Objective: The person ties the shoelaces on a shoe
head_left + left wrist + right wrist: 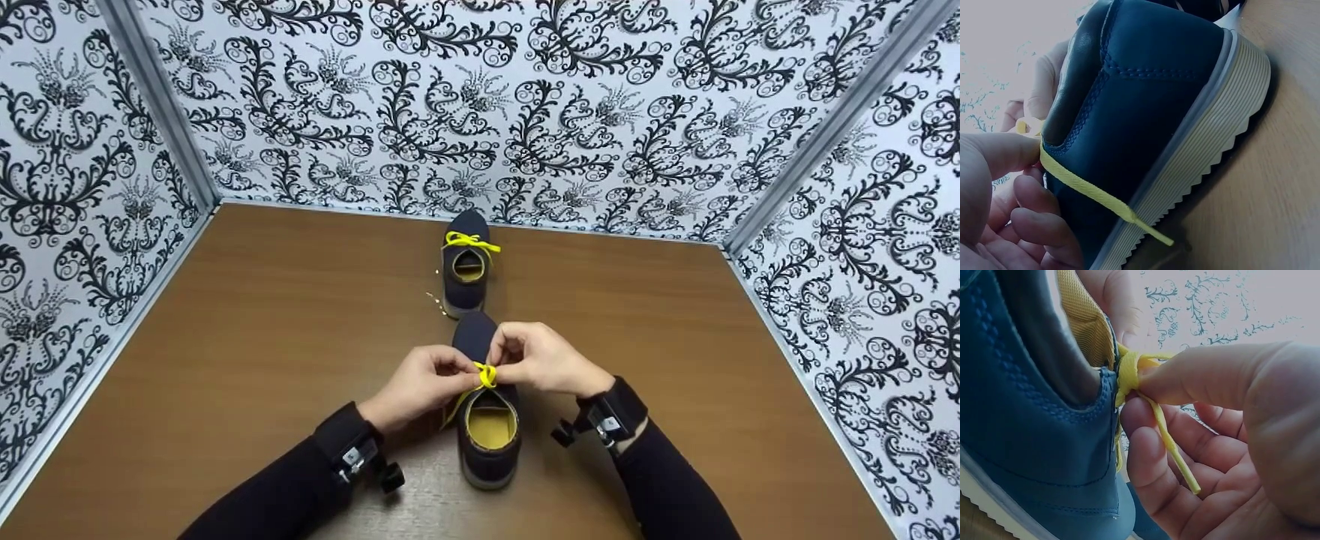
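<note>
A dark shoe (489, 463) with a yellow lining stands on the table, its toe pointing away from me. Over its tongue, the yellow shoelace (487, 376) forms a loop at the knot. My left hand (420, 382) pinches the lace from the left side. From the right, my right hand (551, 361) pinches it close to the knot, thumb pressed against the yellow loop (1127, 374). One lace tip (1086, 191) hangs down the shoe's side in the left wrist view. Another loose tip (1171, 447) dangles below the right thumb in the right wrist view.
Just beyond the near shoe's toe stands a second dark shoe (463, 294), its yellow lace (466, 241) tied in a bow. The brown wooden table (300, 300) is enclosed by patterned walls (465, 97) at the back and both sides.
</note>
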Demonstrator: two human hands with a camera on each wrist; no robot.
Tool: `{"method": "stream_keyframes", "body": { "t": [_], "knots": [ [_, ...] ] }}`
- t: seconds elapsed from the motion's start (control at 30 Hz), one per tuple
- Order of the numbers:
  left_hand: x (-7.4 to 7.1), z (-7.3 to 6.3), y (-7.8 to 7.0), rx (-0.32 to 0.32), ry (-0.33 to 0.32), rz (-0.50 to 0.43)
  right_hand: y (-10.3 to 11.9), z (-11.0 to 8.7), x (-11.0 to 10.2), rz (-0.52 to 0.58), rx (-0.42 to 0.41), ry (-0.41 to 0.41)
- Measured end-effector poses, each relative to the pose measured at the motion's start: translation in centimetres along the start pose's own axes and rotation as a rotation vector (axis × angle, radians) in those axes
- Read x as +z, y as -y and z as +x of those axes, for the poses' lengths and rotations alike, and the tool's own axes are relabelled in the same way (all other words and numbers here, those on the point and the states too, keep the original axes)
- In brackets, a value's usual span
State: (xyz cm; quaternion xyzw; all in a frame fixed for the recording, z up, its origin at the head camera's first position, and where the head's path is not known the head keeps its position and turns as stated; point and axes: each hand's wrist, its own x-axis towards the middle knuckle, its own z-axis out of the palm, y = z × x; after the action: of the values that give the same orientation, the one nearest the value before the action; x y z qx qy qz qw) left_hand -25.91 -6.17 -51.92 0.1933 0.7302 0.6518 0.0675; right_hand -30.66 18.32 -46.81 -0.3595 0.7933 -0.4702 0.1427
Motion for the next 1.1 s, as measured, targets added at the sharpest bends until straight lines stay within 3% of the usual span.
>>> {"method": "stream_keyframes", "body": {
  "t": [0.23,0.63,1.1],
  "knots": [
    [0.0,0.0,0.0,0.003,-0.002,-0.007,0.2,-0.1,-0.4,0.007,-0.001,0.031],
    [-0.3,-0.1,-0.2,-0.070,0.012,-0.116,0.0,-0.2,-1.2,0.007,0.042,0.091],
    [-0.2,-0.2,0.0,-0.088,0.023,-0.109,0.3,-0.7,-1.6,-0.041,0.028,0.098]
  ]
}}
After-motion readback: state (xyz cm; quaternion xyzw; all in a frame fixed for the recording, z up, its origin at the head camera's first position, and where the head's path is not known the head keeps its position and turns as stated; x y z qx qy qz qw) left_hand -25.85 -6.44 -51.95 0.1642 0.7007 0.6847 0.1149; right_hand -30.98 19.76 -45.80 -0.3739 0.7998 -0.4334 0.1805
